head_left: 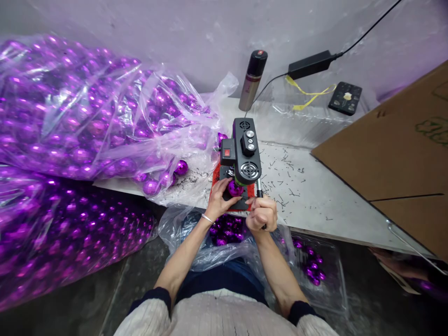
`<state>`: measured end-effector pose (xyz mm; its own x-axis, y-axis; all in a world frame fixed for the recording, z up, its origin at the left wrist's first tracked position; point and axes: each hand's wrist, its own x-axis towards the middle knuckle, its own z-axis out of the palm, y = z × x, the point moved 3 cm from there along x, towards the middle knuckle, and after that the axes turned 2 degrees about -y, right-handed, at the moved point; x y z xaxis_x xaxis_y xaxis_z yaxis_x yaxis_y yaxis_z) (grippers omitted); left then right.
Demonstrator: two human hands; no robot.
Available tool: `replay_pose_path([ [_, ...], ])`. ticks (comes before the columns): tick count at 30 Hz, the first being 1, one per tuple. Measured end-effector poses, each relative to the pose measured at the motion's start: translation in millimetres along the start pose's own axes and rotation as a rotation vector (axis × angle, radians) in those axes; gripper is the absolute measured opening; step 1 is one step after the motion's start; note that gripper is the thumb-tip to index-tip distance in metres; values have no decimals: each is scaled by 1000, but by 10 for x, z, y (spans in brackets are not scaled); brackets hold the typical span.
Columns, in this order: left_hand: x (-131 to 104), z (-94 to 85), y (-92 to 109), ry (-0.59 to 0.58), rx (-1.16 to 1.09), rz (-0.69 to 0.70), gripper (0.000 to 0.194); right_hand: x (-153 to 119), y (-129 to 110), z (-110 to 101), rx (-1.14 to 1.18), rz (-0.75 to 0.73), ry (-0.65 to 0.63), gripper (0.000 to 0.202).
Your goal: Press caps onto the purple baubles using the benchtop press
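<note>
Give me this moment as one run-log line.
left hand: on purple ball under black machine | right hand: closed on lever | nearby: bag of purple balls, black-capped bottle

Open tabletop right of press, bulging bag blocking left

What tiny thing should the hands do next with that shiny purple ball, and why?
Probably ease the lever gently while holding the ball steady: the ball sits at the front end of the machine, the left hand has fingers and thumb at it, and the right hand grips the lever.
</note>
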<state>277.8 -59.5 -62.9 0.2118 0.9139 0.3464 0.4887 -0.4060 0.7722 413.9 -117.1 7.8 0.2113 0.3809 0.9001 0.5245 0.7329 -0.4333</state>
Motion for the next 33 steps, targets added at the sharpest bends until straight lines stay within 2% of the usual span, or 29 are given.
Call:
replay_pose_path([
  [6, 5, 15, -33, 15, -3, 49, 68, -67, 36, 9, 7, 41, 22, 37],
  [13, 10, 46, -67, 21, 11, 50, 67, -94, 30, 18, -76, 3, -29, 37],
  [17, 47, 50, -71, 36, -10, 60, 67, 172, -101, 4, -52, 55, 27, 36],
  [20, -4, 33, -30, 39, -25, 87, 67, 468, -238, -14, -108, 138, 5, 33],
  [23, -221, 4, 55, 21, 19, 155, 66, 652, -330, -35, -129, 183, -25, 32],
  [25, -407, -24, 103, -13, 78, 213, 82, 672, -349, -46, -128, 174, -42, 31],
  [27, -520, -91, 107, -28, 131, 242, 110, 637, -340, -54, -121, 154, -54, 31],
  [28, -522, -151, 84, -13, 156, 229, 118, 611, -330, -57, -116, 144, -55, 31],
  [29, -480, -235, 41, 24, 181, 189, 118, 587, -320, -61, -111, 137, -53, 31],
  [33, -25, -736, -248, 288, 331, -167, 70, 540, -298, -62, -104, 126, -53, 31],
])
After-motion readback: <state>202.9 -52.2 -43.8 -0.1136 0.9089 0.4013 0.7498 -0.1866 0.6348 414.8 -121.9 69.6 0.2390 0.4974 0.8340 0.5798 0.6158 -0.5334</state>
